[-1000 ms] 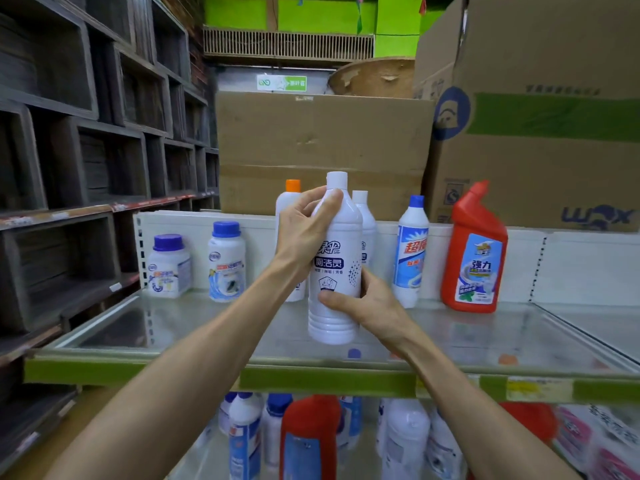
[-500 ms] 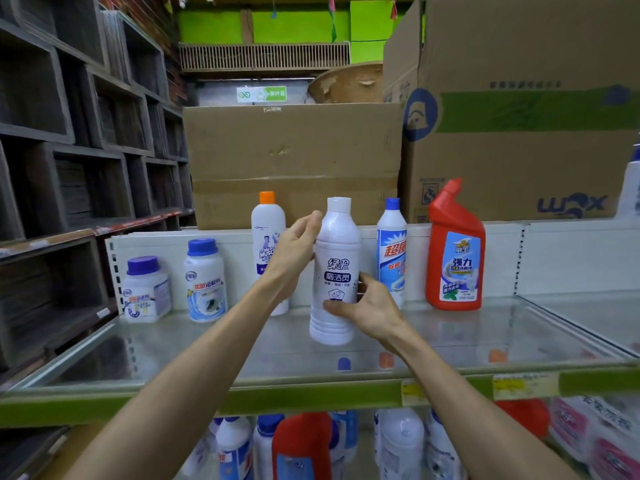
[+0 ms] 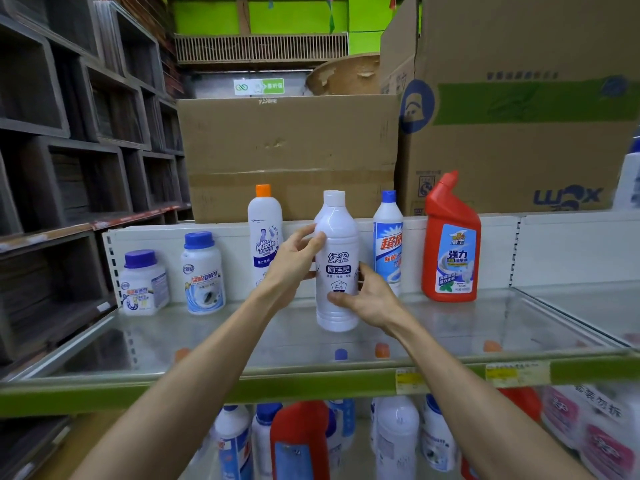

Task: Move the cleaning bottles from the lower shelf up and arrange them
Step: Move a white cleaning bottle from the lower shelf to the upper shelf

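Note:
A white cleaning bottle (image 3: 337, 244) with a white cap stands upright on the upper glass shelf (image 3: 207, 341). My right hand (image 3: 370, 299) wraps its lower body from the right. My left hand (image 3: 292, 263) rests its fingers on the bottle's shoulder from the left. A second white bottle is mostly hidden right behind it. Along the back stand an orange-capped white bottle (image 3: 264, 230), a blue-capped bottle (image 3: 388, 244) and a red angled-neck bottle (image 3: 450, 251). Several more bottles (image 3: 396, 434) stand on the lower shelf.
Two squat blue-lidded jars (image 3: 143, 282) (image 3: 203, 271) stand at the shelf's back left. Large cardboard boxes (image 3: 287, 150) (image 3: 519, 133) rise behind the shelf's white back panel. Dark wooden cubbies (image 3: 69, 133) line the left. Pink packs (image 3: 595, 438) lie at the lower right.
The white bottle has gone down and back between the orange-capped and blue-capped bottles. My left hand has slid from its neck to its shoulder.

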### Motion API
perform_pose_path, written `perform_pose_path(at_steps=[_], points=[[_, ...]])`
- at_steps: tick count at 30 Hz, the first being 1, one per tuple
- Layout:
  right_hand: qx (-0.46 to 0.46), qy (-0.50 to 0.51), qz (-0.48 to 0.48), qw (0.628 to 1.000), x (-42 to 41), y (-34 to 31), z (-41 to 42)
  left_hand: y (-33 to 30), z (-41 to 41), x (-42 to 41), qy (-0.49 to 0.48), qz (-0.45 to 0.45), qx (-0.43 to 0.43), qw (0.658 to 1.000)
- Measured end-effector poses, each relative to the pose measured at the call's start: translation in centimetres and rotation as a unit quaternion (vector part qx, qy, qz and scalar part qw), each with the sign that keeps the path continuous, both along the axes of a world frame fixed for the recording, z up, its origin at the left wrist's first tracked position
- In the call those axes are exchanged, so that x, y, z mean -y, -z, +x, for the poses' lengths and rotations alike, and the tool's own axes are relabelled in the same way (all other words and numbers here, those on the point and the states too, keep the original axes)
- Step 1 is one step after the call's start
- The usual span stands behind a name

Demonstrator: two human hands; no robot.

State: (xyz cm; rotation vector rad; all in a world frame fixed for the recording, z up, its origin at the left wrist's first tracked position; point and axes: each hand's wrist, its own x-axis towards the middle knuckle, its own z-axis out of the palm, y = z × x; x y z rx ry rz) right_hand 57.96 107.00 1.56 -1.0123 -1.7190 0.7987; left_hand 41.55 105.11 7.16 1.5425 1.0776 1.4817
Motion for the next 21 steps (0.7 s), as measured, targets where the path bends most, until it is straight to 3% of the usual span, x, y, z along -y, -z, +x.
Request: perform_pose_path(at_steps=[3, 8, 13, 21], points=[[0.022, 0.002, -0.005, 1.000, 0.6, -0.1, 0.3, 0.1, 0.1, 0.4, -0.040, 0.005, -0.017, 0.999], [0.029, 0.102, 0.043, 0.993, 2.0, -0.4, 0.4, 0.4, -0.5, 2.7, -0.119, 0.116, -0.038, 0.985], [0.038, 0.183, 0.184, 0.965, 4.8, -1.2, 0.1, 1.9, -2.1, 5.9, -0.129, 0.165, -0.069, 0.975], [0.033, 0.192, 0.359, 0.913, 12.0, 1.2, -0.5, 5.8, -5.5, 11.1, -0.123, 0.198, -0.022, 0.972]])
